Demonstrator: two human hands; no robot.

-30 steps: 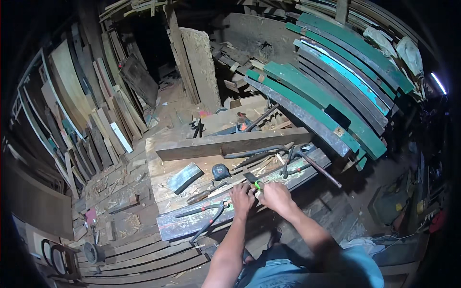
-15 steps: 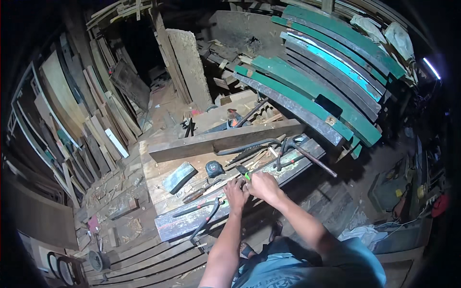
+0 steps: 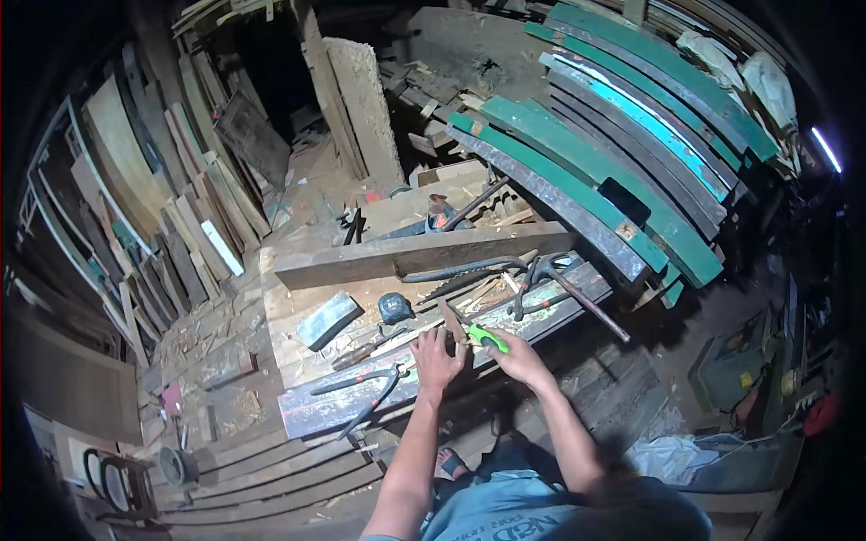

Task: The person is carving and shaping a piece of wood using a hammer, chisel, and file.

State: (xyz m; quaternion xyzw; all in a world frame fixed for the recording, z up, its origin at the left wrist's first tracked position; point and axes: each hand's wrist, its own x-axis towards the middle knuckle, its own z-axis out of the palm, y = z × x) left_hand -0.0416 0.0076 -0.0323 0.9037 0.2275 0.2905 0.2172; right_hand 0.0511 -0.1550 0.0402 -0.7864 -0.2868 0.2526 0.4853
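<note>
Dim room, cool pale light strongest over the desk (image 3: 311, 413), floor (image 3: 622, 383) at right sunk in shadow. Tube lamp (image 3: 825, 150) at far right glares white; doorway (image 3: 278, 72) at upper left near black. Fisheye bows the leaning boards (image 3: 120, 149) at left, rim falls to black, small detail soft

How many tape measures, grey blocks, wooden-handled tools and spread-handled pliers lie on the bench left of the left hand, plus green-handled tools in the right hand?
Tape measure: 1
Grey block: 1
Wooden-handled tool: 1
Spread-handled pliers: 1
Green-handled tool, in the right hand: 1
Total: 5
</note>
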